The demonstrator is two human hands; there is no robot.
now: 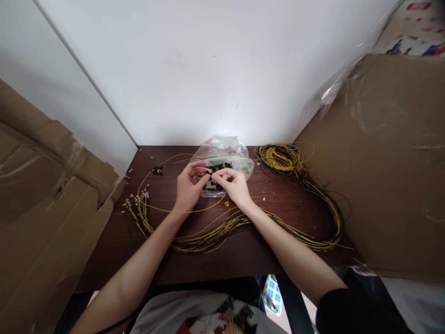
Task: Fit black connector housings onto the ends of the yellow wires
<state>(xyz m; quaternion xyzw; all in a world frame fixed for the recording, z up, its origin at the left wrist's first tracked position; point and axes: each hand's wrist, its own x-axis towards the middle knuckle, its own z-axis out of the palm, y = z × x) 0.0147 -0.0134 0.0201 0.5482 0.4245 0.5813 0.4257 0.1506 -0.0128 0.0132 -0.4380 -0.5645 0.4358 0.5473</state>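
My left hand [189, 186] pinches a small black part [208, 173] between thumb and finger, with its other fingers loosely curled. Close by on the right, the thumb and fingertips of my right hand [234, 185] are pressed together at the same spot; what they hold is too small to make out. Beneath both hands lies an open clear plastic bag [222, 144] with many small black and yellow pieces [212, 186] in it. A thin yellow wire [208, 211] loops below the hands. One loose yellow piece [226, 203] rests near my right wrist.
A long bundle of yellow and black wires [208, 242] curves across the dark table [222, 269]. A coiled bundle [281, 160] sits at the back right. Several black pieces [157, 171] lie at left. Cardboard [45, 199] and a large carton [389, 162] flank the table; a white wall [215, 69] stands behind.
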